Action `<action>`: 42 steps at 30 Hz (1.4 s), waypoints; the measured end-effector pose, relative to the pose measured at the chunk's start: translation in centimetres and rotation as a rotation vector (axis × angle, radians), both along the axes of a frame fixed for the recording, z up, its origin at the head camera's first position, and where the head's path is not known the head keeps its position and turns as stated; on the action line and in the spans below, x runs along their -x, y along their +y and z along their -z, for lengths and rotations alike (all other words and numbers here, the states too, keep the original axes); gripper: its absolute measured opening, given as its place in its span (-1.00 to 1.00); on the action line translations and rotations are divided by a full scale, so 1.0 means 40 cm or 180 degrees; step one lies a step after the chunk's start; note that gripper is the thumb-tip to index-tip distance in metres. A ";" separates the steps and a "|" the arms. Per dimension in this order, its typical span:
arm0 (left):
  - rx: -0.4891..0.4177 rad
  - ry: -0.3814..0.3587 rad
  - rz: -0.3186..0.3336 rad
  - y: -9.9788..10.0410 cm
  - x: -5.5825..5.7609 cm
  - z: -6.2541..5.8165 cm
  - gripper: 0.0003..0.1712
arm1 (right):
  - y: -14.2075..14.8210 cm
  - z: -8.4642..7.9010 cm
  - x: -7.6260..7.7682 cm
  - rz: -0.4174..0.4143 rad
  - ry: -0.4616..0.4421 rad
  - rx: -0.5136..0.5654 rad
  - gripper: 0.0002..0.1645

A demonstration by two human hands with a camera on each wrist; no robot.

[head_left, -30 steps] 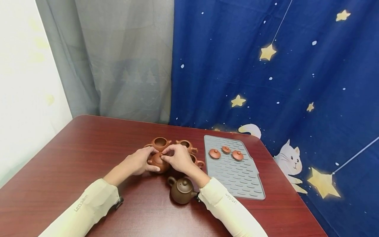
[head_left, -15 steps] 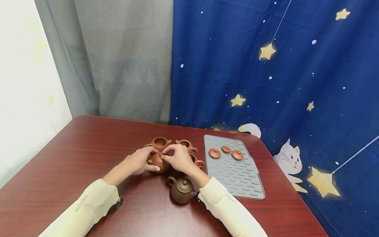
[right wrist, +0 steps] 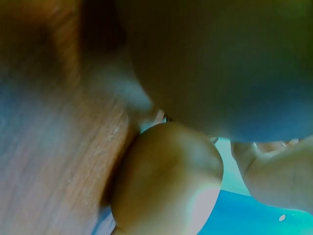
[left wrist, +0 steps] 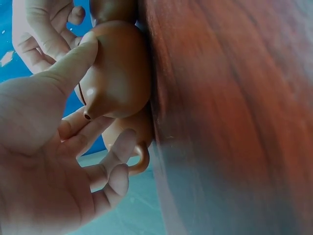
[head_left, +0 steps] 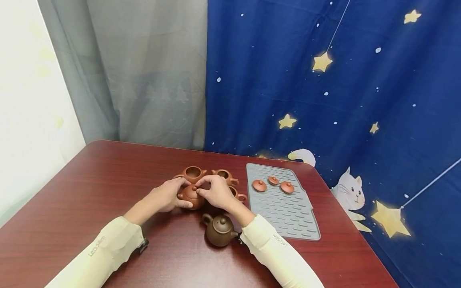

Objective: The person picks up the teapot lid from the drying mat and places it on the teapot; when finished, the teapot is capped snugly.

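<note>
Table: red-brown wood [head_left: 90, 188], bearing everything; a blue star-and-cat cloth [head_left: 324, 100] hangs behind it at 1 o'clock, a grey curtain [head_left: 144, 80] at 11 o'clock.

Mat: grey ribbed mat [head_left: 288, 212] at 3 o'clock of the hands, apparently a parking place for loose parts.

Left hand: left hand [head_left: 166, 197] wraps the pot from 9 o'clock, thumb along the near side; in the wrist view its thumb lies on the pot's shoulder above the spout and the other fingers curl beneath, a grip that seems meant to keep the body from turning.

Right hand: right hand [head_left: 216, 193] comes in from 3 o'clock, thumb and forefinger pinched at the knob of the pot's lid; the other fingers arch over the lid.

Held pot: reddish clay teapot [head_left: 191, 196] stands on the table at the centre of the cluster, lid on, clasped between both hands.

Dark pot: brown lidded teapot [head_left: 219, 231] at 6 o'clock, near the right sleeve, untouched.

Open pots: two lidless pots [head_left: 192, 174] [head_left: 224, 175] at 12 o'clock, a third [head_left: 238, 195] partly hidden behind the right hand.

Lids: three clay lids [head_left: 273, 185] in a row at the mat's far end, knobs up, set apart from the open pots.
</note>
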State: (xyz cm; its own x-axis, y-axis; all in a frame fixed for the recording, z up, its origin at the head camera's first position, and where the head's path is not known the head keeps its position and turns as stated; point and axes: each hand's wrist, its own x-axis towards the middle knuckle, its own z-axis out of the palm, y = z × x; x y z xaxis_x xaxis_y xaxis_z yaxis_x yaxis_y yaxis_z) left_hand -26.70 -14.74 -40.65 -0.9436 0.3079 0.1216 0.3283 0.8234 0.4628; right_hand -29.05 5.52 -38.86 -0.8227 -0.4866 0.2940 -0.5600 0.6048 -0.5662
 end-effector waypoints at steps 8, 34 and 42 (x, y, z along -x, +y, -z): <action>0.0133 0.0060 0.0020 -0.001 0.003 -0.002 -0.21 | 0.009 0.004 -0.003 -0.0079 -0.0046 0.0113 -0.87; 0.0393 0.0533 0.0192 0.068 -0.021 -0.039 -0.21 | 0.103 -0.005 -0.004 0.0021 -0.0150 0.0402 -0.88; 0.0491 0.0725 0.0336 0.108 -0.012 -0.027 -0.26 | 0.141 -0.013 -0.006 0.0107 -0.0253 0.0422 -0.86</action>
